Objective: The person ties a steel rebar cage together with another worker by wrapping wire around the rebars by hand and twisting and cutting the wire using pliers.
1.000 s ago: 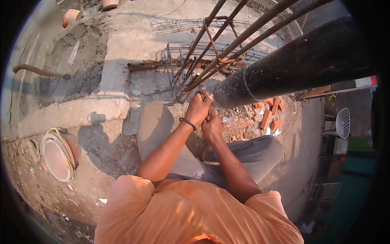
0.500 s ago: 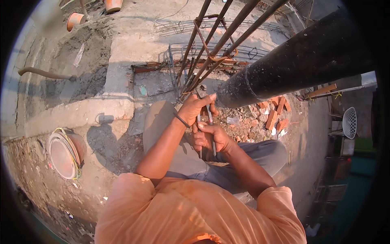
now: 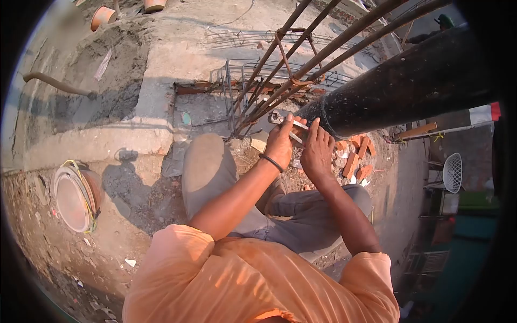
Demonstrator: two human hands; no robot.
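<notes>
Pincers (image 3: 278, 118) with a round metal head and two pale handles lie between my hands, head toward the upper left. My left hand (image 3: 280, 142) is wrapped round them near the head, a dark band at its wrist. Beside the handles' far end is my right hand (image 3: 319, 148), its fingers fairly straight and pointing up; its palm side is hidden. Just beyond the pincers rise rusty upright rebars (image 3: 318, 56) with a tied stirrup (image 3: 293, 81). A thick black pipe (image 3: 398, 81) slants past on the right.
Broken red bricks (image 3: 353, 161) lie right of my hands. A round tub (image 3: 72, 199) with yellow cord stands at the left. Beyond are a concrete ledge (image 3: 156, 70), a bent pipe (image 3: 54, 82) and orange pots (image 3: 102, 18). A white chair (image 3: 453, 172) and a person (image 3: 444, 21) appear at the right.
The pincers have turned from nearly upright, handles toward me, to a slant with handles to the right. My right hand has moved up and right and straightened its fingers. A person has appeared at the upper right.
</notes>
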